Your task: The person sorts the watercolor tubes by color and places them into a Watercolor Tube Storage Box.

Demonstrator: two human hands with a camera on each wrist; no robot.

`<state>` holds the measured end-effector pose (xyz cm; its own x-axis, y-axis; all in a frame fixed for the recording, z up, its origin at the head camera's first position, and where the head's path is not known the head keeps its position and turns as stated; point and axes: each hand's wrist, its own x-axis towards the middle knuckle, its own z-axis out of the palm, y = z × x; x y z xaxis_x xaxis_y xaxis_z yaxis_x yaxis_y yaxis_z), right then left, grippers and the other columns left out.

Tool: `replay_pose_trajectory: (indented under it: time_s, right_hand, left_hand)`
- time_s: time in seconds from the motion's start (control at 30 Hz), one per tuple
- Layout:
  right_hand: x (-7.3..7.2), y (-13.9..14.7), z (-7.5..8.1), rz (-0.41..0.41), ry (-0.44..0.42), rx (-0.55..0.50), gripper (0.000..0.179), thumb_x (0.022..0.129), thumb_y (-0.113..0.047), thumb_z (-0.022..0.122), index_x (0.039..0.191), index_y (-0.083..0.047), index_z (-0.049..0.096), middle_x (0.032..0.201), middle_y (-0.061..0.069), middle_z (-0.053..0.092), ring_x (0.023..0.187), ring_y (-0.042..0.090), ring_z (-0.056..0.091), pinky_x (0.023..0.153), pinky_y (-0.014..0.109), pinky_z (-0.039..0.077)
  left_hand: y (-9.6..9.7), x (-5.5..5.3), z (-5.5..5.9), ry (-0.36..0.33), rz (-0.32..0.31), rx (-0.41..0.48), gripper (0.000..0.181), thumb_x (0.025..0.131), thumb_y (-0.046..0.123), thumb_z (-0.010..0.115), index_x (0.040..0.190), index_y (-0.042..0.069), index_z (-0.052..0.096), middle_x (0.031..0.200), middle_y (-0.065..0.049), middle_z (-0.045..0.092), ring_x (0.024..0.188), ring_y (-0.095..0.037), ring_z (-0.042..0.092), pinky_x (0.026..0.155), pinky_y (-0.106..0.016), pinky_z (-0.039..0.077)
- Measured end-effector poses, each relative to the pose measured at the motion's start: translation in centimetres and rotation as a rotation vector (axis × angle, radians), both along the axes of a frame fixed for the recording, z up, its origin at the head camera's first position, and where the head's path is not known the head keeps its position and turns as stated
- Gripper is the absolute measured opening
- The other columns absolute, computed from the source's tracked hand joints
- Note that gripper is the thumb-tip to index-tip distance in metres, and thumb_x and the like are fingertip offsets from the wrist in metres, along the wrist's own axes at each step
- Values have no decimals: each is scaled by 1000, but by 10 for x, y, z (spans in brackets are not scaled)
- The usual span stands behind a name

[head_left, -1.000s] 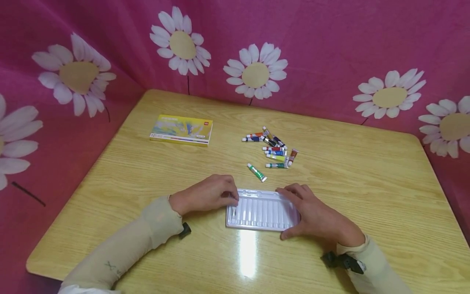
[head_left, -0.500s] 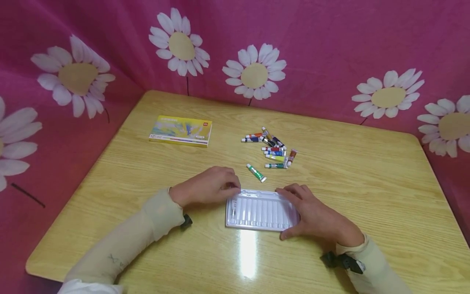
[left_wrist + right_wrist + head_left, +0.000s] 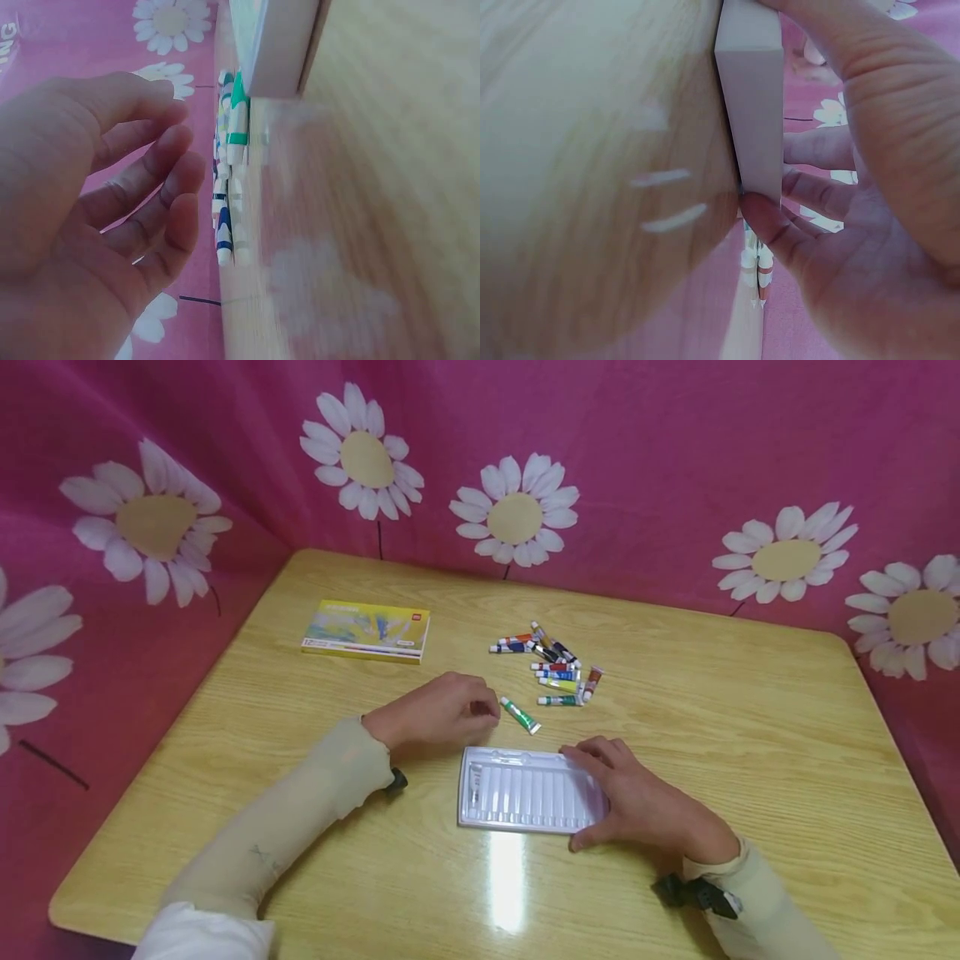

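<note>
A white plastic tray [image 3: 540,789] with narrow slots lies on the table, a pale paint tube [image 3: 476,787] in its leftmost slot. My right hand [image 3: 637,797] grips the tray's right end, thumb at the near edge and fingers at the far edge; the right wrist view shows that grip around the tray's side wall [image 3: 754,112]. Beyond the tray's far left corner is my left hand [image 3: 442,706], fingers loosely bent with nothing between them. Its fingertips are just left of a light green paint tube [image 3: 519,716], which lies slantwise with its white cap toward the hand.
Several paint tubes [image 3: 558,675] in red, blue, yellow, brown and other colours lie in a loose pile beyond the green one. A flat yellow cardboard box [image 3: 367,631] lies at the back left of the wooden table [image 3: 712,710]. Behind hangs a pink flowered cloth [image 3: 645,468].
My left hand has left the tray's left side, letting go of the pale tube in its slot, and moved away toward the green tube. The right hand keeps its grip on the tray.
</note>
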<state>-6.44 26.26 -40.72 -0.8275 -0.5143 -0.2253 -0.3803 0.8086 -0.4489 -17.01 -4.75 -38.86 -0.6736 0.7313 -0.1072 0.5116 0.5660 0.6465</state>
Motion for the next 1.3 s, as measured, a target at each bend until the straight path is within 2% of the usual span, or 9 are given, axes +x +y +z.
replay_pose_trajectory:
  time_s: [0.17, 0.27, 0.4, 0.63, 0.97, 1.3]
  right_hand:
    - [0, -3, 1, 1, -1, -2, 115, 66, -66, 88, 158, -15, 41, 154, 8, 42, 139, 28, 40, 115, 52, 45]
    - [0, -5, 1, 1, -3, 0, 115, 66, -66, 88, 158, -15, 41, 154, 8, 42, 139, 28, 41, 115, 52, 45]
    - [-1, -5, 1, -2, -6, 4, 115, 66, -68, 87, 158, -15, 41, 154, 8, 42, 139, 29, 41, 115, 53, 45]
    - [-2, -7, 0, -3, -6, 5, 116, 66, -70, 86, 158, -17, 41, 154, 7, 42, 139, 28, 40, 115, 52, 45]
    - [-3, -9, 0, 8, -10, 4, 114, 66, -71, 85, 157, -16, 42, 153, 7, 43, 138, 28, 42, 115, 53, 46]
    - [1, -6, 2, -16, -13, 13, 114, 66, -68, 87, 157, -16, 43, 153, 8, 43, 136, 28, 42, 114, 53, 46]
  left_hand:
    - [7, -11, -4, 82, -49, 4, 18, 101, 22, 66, 114, 14, 76, 107, 2, 73, 95, -13, 61, 94, -30, 54]
    - [11, -15, -6, 84, -46, -6, 18, 102, 23, 65, 114, 14, 76, 108, 2, 73, 95, -13, 62, 94, -30, 55]
    - [14, -19, -6, 63, -14, -19, 20, 103, 26, 64, 116, 16, 75, 111, 4, 73, 100, -12, 62, 99, -31, 54]
    - [16, -25, -8, 86, 2, -26, 18, 103, 26, 64, 115, 17, 75, 112, 4, 72, 102, -13, 61, 102, -32, 54]
    - [20, -32, -14, 131, -29, 10, 18, 104, 24, 63, 113, 16, 75, 108, 3, 72, 97, -12, 61, 97, -31, 53]
    - [45, -47, -16, 171, -77, 25, 15, 104, 20, 61, 107, 13, 74, 99, 2, 68, 92, -13, 56, 89, -27, 49]
